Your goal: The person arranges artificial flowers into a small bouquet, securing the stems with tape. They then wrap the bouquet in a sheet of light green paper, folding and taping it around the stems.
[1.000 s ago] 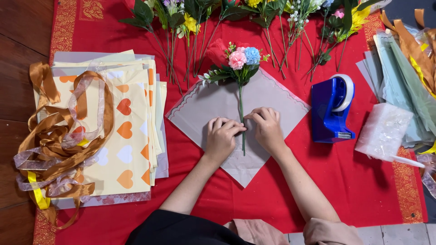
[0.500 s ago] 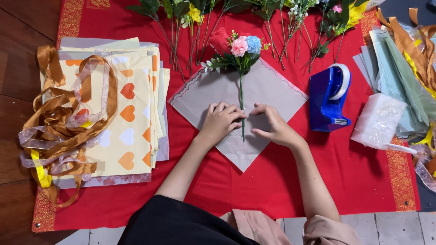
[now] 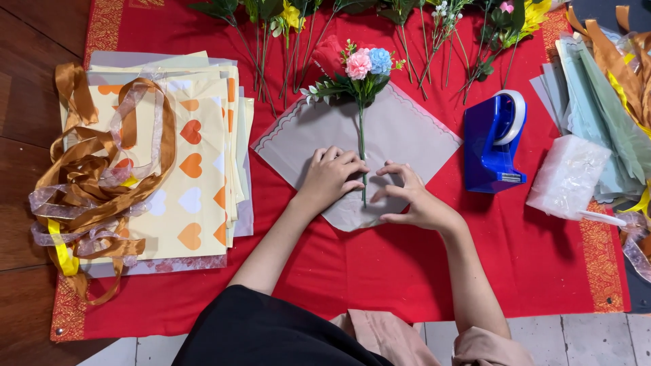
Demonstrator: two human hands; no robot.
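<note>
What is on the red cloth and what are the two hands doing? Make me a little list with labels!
Left hand: left hand presses on the grey square wrapping paper, beside the green flower stem
Right hand: right hand rests on the same paper, right of the stem
Flowers: pink and blue posy at the stem's top
Left side: stack of heart-patterned paper sheets with tangled brown ribbons
Right side: blue tape dispenser
Surface: red cloth
</note>
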